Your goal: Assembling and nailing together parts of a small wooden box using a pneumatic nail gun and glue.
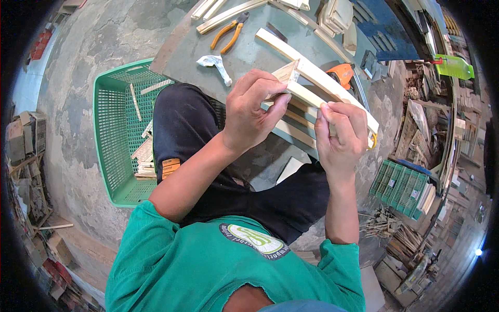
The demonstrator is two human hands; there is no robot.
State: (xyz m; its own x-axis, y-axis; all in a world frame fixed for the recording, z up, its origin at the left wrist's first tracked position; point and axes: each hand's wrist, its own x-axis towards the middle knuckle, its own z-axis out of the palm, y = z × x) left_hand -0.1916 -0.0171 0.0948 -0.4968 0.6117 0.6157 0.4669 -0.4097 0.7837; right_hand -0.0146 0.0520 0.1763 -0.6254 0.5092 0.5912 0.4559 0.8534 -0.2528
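A pale wooden strip [306, 94] spans between my two hands, over the edge of the grey work table [179, 49]. The thumb and fingers of my left hand [252, 106] are closed on its left end, near a wooden corner. My right hand [343, 132] pinches the right end between thumb and fingertips. Right behind it lies a longer pale wooden bar [280, 46], running down to the right past my right hand. More strips show beneath; whether they are joined to the held one I cannot tell. An orange-handled tool [340, 75] is partly hidden behind the bar.
Orange-handled pliers [228, 35] and a crumpled white packet [215, 65] lie on the table. Wood strips [231, 14] and stacked pieces [337, 16] sit farther back. A green basket [99, 130] with wood offcuts stands left of my leg; green crates [397, 187] stand at right.
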